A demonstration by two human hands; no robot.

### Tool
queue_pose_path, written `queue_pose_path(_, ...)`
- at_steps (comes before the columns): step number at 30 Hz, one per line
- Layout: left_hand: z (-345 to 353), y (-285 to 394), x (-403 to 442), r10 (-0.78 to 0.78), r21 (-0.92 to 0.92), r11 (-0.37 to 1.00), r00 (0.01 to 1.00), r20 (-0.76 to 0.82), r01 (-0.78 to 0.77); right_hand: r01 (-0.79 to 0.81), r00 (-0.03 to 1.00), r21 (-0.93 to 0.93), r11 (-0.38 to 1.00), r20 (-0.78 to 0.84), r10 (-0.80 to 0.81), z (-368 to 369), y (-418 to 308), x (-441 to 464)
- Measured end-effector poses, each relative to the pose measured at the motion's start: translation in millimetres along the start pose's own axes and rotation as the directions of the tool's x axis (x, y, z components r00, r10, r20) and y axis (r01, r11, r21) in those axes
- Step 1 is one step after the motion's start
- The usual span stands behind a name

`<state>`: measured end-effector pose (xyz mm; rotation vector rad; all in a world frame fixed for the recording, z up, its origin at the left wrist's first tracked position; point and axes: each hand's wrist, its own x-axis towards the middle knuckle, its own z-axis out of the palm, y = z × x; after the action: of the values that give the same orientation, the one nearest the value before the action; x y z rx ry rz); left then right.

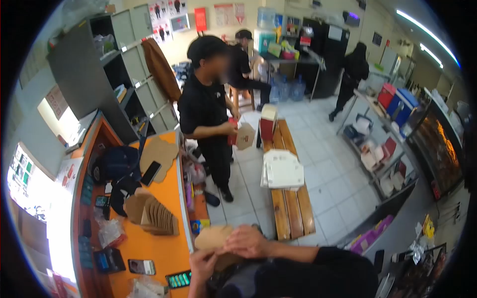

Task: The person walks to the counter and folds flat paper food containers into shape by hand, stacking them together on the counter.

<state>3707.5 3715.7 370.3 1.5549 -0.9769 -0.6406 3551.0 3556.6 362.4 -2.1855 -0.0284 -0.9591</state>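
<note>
A brown cardboard piece (213, 237) is held in front of my body at the bottom centre, beside the orange counter. My left hand (202, 265) pinches its lower left edge. Folded over its right side is my right hand (247, 242), with the fingers bent against the cardboard. To the left, a nested stack of folded brown cardboard boxes (156, 218) rests on the orange counter (124, 248). Flat brown cardboard (158, 153) lies farther back, with a dark phone on it.
Beyond the counter a person (206, 99) holds a red and brown box piece. White flat boxes (283, 170) and a red-and-white stack (268, 121) sit on a wooden bench (290, 213). Phones and plastic bags lie on the counter. Two more people are at the back.
</note>
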Motion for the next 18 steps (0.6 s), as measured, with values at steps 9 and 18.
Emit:
queue_pose_path(9,20,0,37,-0.194,-0.639,0.767,0.929,-0.315,-0.057,-0.105,0.957,-0.022,0.994,-0.273,0.095,-21,21,49)
queue_pose_path(18,-21,31,70,-0.132,-0.517,0.824,0.966,0.221,0.231,-0.316,0.867,0.257,0.913,-0.313,0.388,-24,8,101)
